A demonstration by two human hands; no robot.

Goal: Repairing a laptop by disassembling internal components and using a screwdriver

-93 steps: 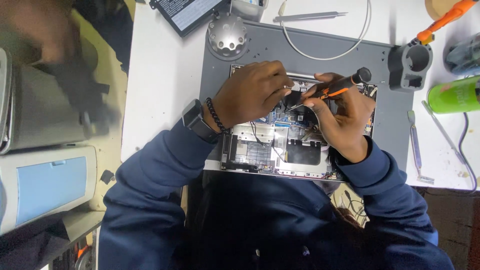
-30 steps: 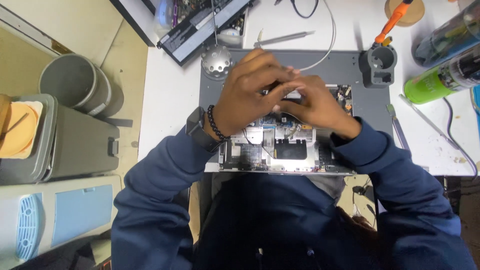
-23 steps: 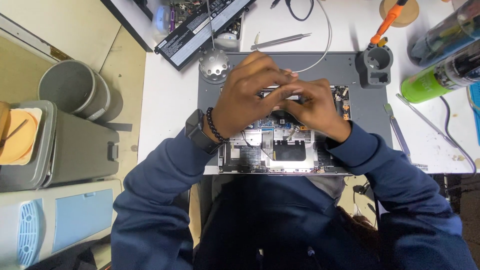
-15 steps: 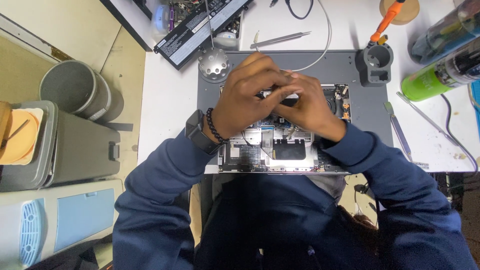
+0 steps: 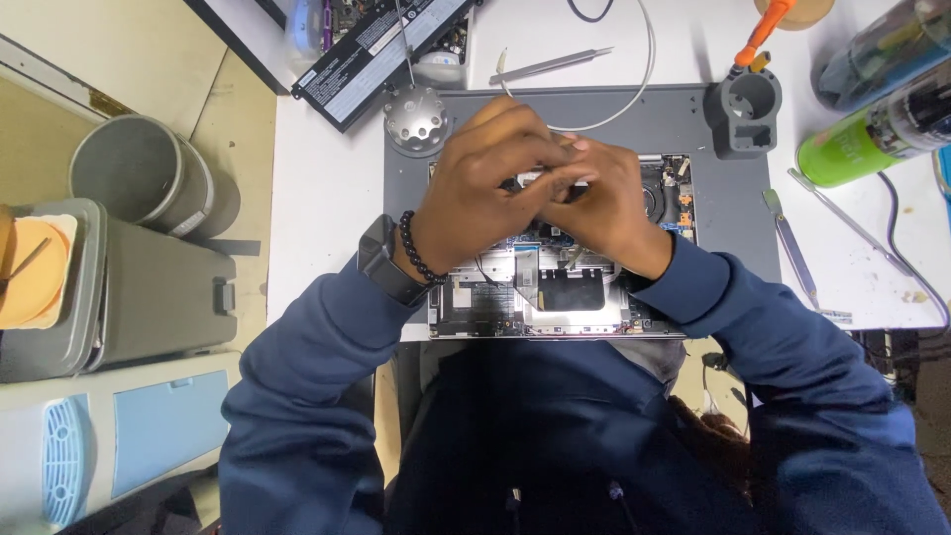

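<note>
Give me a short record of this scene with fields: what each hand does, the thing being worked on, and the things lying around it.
left hand: over the opened laptop, fingers meeting the right hand's; what they pinch is hidden
right hand: against the left hand, above the laptop's inner boards
opened laptop: bottom cover off, lying on a grey mat
behind: tweezers, black battery pack, round metal part
right side: green can, grey holder

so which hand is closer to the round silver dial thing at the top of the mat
Left. The left hand sits just right of and below the round silver holder; the right hand is farther right, beyond the left one.
</note>
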